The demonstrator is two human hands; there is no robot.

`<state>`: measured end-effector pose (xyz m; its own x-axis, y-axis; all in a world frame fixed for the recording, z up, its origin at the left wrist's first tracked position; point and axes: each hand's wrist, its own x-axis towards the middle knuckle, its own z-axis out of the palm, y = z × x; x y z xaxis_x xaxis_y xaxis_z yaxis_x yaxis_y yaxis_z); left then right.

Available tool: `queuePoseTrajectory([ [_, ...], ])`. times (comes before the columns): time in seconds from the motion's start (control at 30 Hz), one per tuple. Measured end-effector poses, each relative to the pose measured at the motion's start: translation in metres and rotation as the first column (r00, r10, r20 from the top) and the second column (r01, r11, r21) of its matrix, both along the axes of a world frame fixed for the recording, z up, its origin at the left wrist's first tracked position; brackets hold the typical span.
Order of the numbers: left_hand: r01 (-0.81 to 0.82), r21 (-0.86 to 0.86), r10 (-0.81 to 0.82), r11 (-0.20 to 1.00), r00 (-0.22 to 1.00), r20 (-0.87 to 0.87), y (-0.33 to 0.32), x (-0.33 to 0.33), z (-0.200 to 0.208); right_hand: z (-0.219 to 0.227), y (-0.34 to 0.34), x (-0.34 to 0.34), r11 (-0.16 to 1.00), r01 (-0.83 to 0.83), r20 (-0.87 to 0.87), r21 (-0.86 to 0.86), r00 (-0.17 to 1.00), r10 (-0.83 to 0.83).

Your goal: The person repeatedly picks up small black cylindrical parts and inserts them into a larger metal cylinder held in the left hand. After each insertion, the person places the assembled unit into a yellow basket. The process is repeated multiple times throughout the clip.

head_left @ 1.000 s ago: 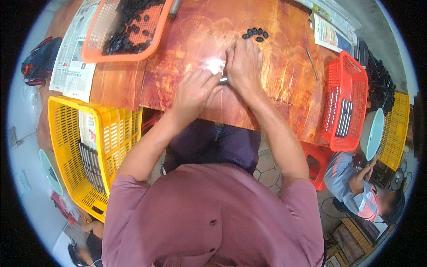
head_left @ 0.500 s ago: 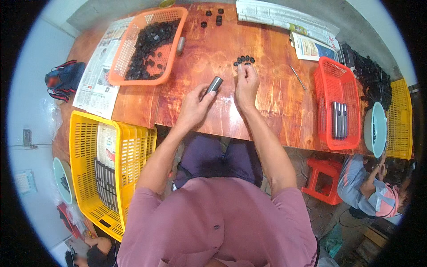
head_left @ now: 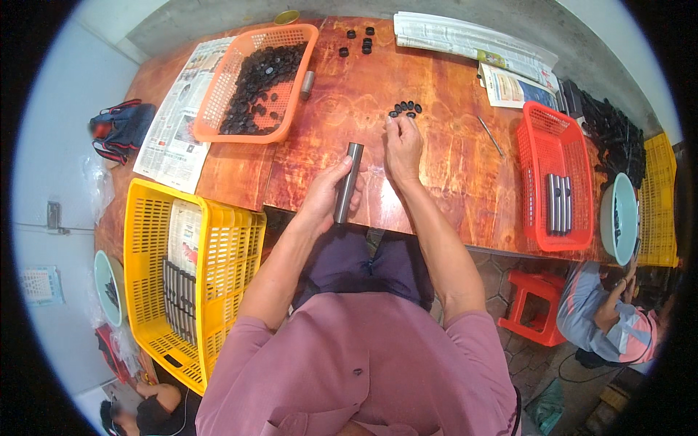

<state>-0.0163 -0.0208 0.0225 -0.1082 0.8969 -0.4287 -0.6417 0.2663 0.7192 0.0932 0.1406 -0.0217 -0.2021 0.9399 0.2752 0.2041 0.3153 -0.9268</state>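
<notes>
My left hand [head_left: 326, 198] grips a grey metal tube [head_left: 347, 182], held almost upright above the near edge of the wooden table [head_left: 451, 167]. Just right of the tube's top, my right hand [head_left: 402, 147] has its fingers pinched together; whether a small part sits in them I cannot tell. A little cluster of black round caps [head_left: 405, 110] lies on the table just beyond my right fingertips.
An orange basket [head_left: 218, 109] of black caps and a second tube [head_left: 307, 84] sit far left. A red basket [head_left: 558, 189] with metal tubes stands right, a yellow crate [head_left: 182, 269] at my left. Newspapers [head_left: 174, 123] lie around. Another person [head_left: 611, 320] sits lower right.
My head has lifted, so more of the table shows. The tube has come up from lying low between my hands to standing in my left hand; my right hand has shifted toward the caps.
</notes>
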Motion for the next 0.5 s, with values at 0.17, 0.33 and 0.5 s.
queuePoseTrajectory([
  [0.17,-0.018,-0.015,0.017,1.0,0.999,-0.049,-0.0001,0.0026,0.0026,0.0027,-0.0014,-0.0003,1.0,-0.009,0.023,0.003,1.0,0.009],
  [0.33,0.017,0.0,-0.017,1.0,0.998,-0.063,-0.0024,0.0032,0.0001,0.004,-0.0029,0.0002,0.999,-0.028,0.013,0.016,1.0,0.028],
  [0.5,0.039,0.007,-0.039,0.999,0.997,-0.067,-0.0028,0.0069,0.0019,0.0038,-0.0033,0.0006,0.999,-0.033,0.029,0.014,0.999,0.033],
])
